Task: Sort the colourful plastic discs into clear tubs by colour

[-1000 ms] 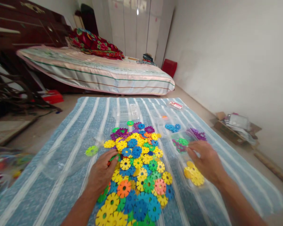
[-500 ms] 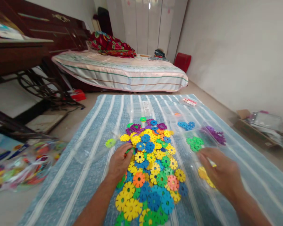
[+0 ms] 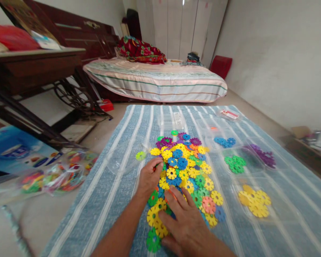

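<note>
A heap of notched plastic flower discs (image 3: 188, 175) in yellow, blue, green, purple and orange lies on the striped cloth. At its left edge is my left hand (image 3: 149, 176), fingers curled closed; a bit of red shows at the fingertips, but what they hold is unclear. My right hand (image 3: 186, 223) spreads palm down over the near part of the heap, fingers apart and touching discs. To the right, clear plastic containers hold yellow discs (image 3: 254, 201), green discs (image 3: 234, 164), blue discs (image 3: 224, 142) and purple discs (image 3: 263, 155).
An orange disc (image 3: 213, 128) lies in another clear container. A clear box (image 3: 167, 121) and a red-and-white labelled box (image 3: 229, 114) are at the far side. One lime disc (image 3: 140, 155) lies left of the heap. Plastic bags (image 3: 64, 176) rest on the floor, left.
My right hand has moved left from the containers onto the heap and opened. More yellow discs now show in the near-right container. The view has turned slightly left; my left hand stays by the heap.
</note>
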`<state>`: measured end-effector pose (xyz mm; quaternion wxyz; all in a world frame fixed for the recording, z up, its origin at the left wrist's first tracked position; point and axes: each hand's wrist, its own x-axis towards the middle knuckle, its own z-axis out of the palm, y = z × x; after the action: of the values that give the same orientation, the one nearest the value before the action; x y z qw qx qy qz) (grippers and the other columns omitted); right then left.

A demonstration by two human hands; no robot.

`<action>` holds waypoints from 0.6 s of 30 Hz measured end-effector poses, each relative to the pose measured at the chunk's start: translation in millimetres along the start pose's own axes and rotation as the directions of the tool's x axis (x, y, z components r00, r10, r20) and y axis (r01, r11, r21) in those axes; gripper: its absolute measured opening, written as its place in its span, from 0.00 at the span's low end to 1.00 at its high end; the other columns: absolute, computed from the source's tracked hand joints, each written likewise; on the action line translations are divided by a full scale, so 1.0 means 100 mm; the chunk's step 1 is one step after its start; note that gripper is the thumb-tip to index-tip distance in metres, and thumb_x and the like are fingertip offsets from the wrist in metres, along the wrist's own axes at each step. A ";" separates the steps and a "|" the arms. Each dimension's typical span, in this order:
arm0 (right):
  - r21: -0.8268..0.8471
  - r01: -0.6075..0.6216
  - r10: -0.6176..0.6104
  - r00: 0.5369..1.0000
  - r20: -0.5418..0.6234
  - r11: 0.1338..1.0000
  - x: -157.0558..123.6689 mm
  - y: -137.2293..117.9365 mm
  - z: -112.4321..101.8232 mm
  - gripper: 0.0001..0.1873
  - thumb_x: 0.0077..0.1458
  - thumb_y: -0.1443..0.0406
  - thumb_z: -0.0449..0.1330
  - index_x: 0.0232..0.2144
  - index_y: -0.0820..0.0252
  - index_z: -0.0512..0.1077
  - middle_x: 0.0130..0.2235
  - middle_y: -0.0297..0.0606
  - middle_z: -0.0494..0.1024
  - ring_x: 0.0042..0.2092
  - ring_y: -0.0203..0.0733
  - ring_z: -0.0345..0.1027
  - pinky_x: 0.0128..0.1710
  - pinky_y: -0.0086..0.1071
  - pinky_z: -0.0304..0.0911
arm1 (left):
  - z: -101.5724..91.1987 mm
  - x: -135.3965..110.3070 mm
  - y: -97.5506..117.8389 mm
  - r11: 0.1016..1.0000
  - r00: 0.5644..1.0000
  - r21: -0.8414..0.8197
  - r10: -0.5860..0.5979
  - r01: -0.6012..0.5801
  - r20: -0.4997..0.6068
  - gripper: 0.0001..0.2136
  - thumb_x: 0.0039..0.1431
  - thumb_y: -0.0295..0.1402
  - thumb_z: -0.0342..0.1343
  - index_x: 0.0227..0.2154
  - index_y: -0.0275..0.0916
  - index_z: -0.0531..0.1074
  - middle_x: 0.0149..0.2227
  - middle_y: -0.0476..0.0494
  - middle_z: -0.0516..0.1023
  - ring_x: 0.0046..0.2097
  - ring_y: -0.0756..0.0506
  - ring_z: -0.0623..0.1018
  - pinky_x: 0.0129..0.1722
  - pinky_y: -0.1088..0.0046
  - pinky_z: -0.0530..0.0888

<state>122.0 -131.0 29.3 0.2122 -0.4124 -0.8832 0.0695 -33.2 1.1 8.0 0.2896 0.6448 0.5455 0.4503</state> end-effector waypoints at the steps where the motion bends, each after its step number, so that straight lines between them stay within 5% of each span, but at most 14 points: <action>1: -0.003 -0.011 0.011 1.000 0.016 1.000 0.03 0.00 0.03 0.24 0.53 0.50 0.58 0.49 0.54 0.67 0.59 0.48 0.63 0.62 0.57 0.49 0.59 0.57 0.47 | 0.01 0.00 0.02 0.999 1.000 -0.031 -0.027 0.027 -0.010 0.10 0.52 0.37 0.52 0.32 0.40 0.76 0.42 0.46 0.79 0.46 0.44 0.76 0.53 0.66 0.69; 9: -0.045 -0.183 0.179 0.979 -0.094 0.982 0.16 0.29 0.07 0.21 0.52 0.58 0.62 0.48 0.54 0.68 0.56 0.45 0.67 0.60 0.55 0.53 0.58 0.55 0.50 | 0.05 -0.05 0.09 0.945 0.972 -0.246 -0.230 0.215 -0.036 0.12 0.50 0.40 0.55 0.33 0.39 0.77 0.39 0.45 0.80 0.45 0.43 0.77 0.51 0.64 0.70; 18: -0.042 -0.238 0.203 0.896 -0.394 0.970 0.22 0.77 0.09 0.14 0.55 0.67 0.56 0.46 0.62 0.69 0.46 0.47 0.74 0.54 0.52 0.61 0.53 0.50 0.61 | 0.08 -0.10 0.15 0.909 0.965 -0.338 -0.262 0.245 -0.005 0.14 0.49 0.42 0.58 0.34 0.38 0.78 0.40 0.44 0.80 0.46 0.42 0.76 0.52 0.63 0.69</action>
<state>159.8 -63.7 5.1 0.3547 -0.5244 -0.7735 -0.0290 -19.4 -11.1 15.4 0.4369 0.4985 0.5472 0.5110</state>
